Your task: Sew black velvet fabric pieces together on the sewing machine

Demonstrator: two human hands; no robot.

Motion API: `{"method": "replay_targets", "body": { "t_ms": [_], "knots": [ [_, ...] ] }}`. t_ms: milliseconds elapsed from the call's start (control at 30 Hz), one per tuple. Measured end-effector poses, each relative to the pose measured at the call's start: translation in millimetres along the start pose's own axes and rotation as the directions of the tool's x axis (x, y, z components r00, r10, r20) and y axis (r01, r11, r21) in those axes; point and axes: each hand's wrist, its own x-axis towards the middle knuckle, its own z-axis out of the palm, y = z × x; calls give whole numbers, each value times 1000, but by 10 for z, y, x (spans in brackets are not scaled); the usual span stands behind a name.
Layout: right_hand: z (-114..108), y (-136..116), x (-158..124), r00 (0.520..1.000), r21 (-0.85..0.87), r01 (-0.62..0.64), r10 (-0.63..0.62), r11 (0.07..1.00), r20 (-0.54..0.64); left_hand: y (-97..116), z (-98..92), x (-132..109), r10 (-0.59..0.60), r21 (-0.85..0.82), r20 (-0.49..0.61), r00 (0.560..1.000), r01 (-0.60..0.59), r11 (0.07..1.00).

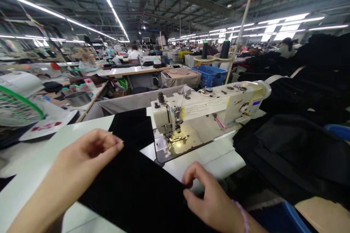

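Note:
A black fabric piece (142, 189) is stretched between my two hands, in front of the sewing machine. My left hand (90, 149) pinches its upper left corner between thumb and fingers. At its right corner, my right hand (205, 196) pinches the edge, and a purple band circles that wrist. The cream sewing machine (202, 105) stands just beyond, its lamp shining on the needle plate (177, 139). Another black cloth (133, 125) lies on the table left of the machine head; where the two cloths meet is hard to make out.
A large heap of black fabric (295, 145) rises on the right. At left stand a green-rimmed fan (22, 105) and a metal bowl (78, 98). Behind the machine are a blue basket (210, 76) and thread cones (225, 49). The white tabletop (213, 156) extends around the machine.

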Motion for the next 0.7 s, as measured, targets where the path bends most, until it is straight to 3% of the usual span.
{"method": "replay_targets", "body": {
  "t_ms": [67, 133, 233, 333, 500, 700],
  "knots": [
    [110, 104, -177, 987, -32, 104, -99, 994, 124, 104, 162, 233, 72, 82, 223, 972, -92, 992],
    [206, 277, -303, 957, -40, 247, -238, 968, 166, 92, 517, 394, 144, 81, 384, 912, -188, 979],
    [254, 554, -386, 908, -182, 411, -385, 893, 164, -105, 1134, 448, 161, 49, 407, 899, -197, 979],
    [181, 707, -402, 862, -346, 507, -452, 790, 229, -327, 1509, 351, 171, 6, 338, 925, -184, 983],
    [67, 685, -378, 832, -435, 554, -489, 710, 261, -493, 1593, 256, 163, -75, 258, 952, -149, 986],
    [122, 653, -247, 854, -521, 508, -481, 686, 200, -565, 1699, 538, 68, -92, 269, 961, -45, 995]
  ]
}}
